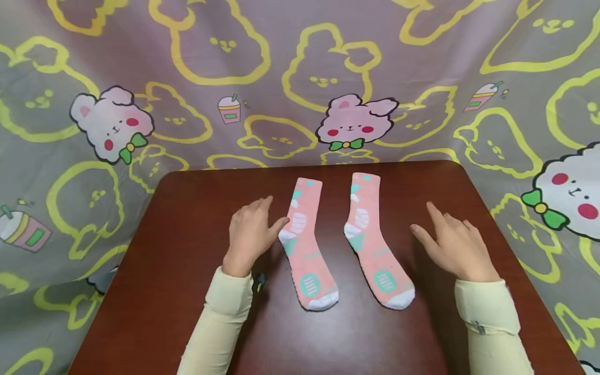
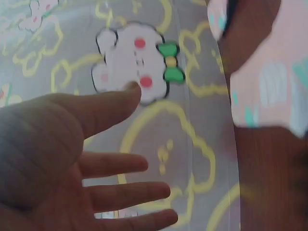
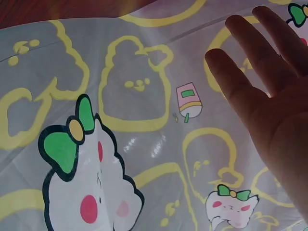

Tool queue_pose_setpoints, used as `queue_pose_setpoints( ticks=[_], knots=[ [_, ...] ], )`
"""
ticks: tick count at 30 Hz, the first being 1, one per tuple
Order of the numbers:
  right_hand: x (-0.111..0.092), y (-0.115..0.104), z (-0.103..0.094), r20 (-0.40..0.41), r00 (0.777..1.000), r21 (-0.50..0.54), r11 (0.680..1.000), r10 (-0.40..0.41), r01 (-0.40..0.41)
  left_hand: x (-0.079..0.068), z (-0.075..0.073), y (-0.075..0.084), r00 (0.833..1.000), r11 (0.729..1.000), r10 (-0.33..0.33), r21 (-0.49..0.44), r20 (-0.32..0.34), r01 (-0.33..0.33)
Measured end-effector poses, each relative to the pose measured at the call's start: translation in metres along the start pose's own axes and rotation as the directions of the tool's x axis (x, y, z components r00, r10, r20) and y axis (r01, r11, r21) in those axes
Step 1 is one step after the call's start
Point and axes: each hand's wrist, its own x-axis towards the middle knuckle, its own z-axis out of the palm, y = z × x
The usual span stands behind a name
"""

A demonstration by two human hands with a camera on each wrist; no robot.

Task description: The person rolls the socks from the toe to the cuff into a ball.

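We are seeing the left sock [image 1: 307, 245] and the right sock [image 1: 375, 239] lying flat, side by side and apart, on the dark worktop [image 1: 187, 260], between the two hands. Their cuffs are pointing toward the far edge, their toes toward the near side, and both heels are facing left. We are judging that the laying-out is already complete, since both are resting smooth and matching in direction. Neither is being folded, rolled or stacked on the other, so we are counting any such handling as undone. The fingers of the left hand [image 1: 250, 234] are spreading loosely, released and grasping nothing; its thumb is reaching close to the left sock's heel, though we are not able to tell whether it is touching. The fingers of the right hand [image 1: 454, 245] are also extending free, well apart from the right sock, and are holding nothing. Counting up, we are finding two socks, two hands, two pale sleeves, the left sleeve [image 1: 217, 317] and the right sleeve [image 1: 489, 317], and one worktop. Behind, a printed cloth [image 1: 272, 31] is hanging, and we are not managing to tell whether it is one sheet or several.
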Motion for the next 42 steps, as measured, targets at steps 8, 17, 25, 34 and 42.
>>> queue_pose_setpoints(
  ticks=[8, 17, 25, 34, 42],
  knots=[
    [0.022, 0.011, 0.002, -0.086, 0.996, 0.082, 0.996, 0.026, -0.018, -0.025, 0.017, 0.065, 0.970, 0.984, 0.162, -0.039, -0.182, -0.172],
    [0.066, 0.016, 0.015, -0.088, 0.989, 0.326, 0.942, 0.116, -0.081, -0.060, 0.065, 0.137, 0.994, 0.923, 0.033, -0.385, 0.104, 0.010],
    [0.106, 0.014, 0.031, -0.080, 0.979, 0.355, 0.923, 0.189, -0.149, -0.068, 0.095, 0.153, 0.974, 0.930, 0.032, -0.364, 0.225, 0.054],
    [0.143, 0.017, 0.055, -0.035, 0.957, 0.379, 0.890, 0.288, -0.254, -0.071, 0.117, 0.167, 0.959, 0.946, 0.058, -0.323, 0.276, 0.036],
    [0.168, 0.019, 0.070, 0.033, 0.949, 0.372, 0.878, 0.313, -0.302, -0.071, 0.132, 0.174, 0.977, 0.983, 0.032, -0.184, 0.211, 0.008]
  ],
)
